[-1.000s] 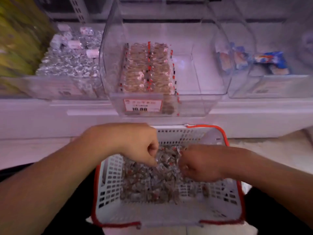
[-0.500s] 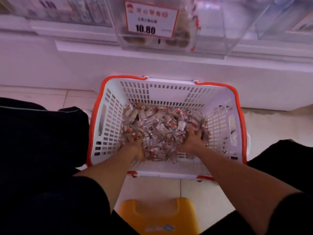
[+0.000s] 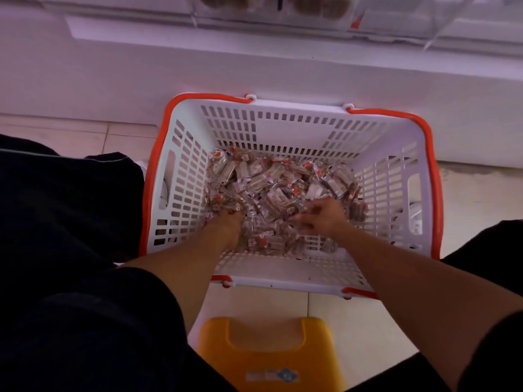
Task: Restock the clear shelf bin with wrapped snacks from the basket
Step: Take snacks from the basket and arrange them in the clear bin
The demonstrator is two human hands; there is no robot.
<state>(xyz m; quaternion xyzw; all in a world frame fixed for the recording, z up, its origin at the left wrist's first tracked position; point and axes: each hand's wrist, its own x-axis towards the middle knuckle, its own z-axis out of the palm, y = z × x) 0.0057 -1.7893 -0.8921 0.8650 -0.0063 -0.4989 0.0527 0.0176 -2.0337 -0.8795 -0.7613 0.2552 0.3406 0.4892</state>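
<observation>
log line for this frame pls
phase: gathering | left hand: buried in wrapped snacks | right hand: on pile | basket: floor

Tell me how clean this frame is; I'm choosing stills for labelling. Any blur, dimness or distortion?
Head view: dim with a purplish cast; the basket rim bows from wide-angle distortion; the wrapped snacks read fairly sharp; the right hand is slightly smeared; the left hand is half buried; the clear shelf bin is soft, cropped at top.

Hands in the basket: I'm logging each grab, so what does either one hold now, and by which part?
Both the left hand and right hand are dug into the snacks in the basket; whether either actually grips any cannot be told.
</observation>
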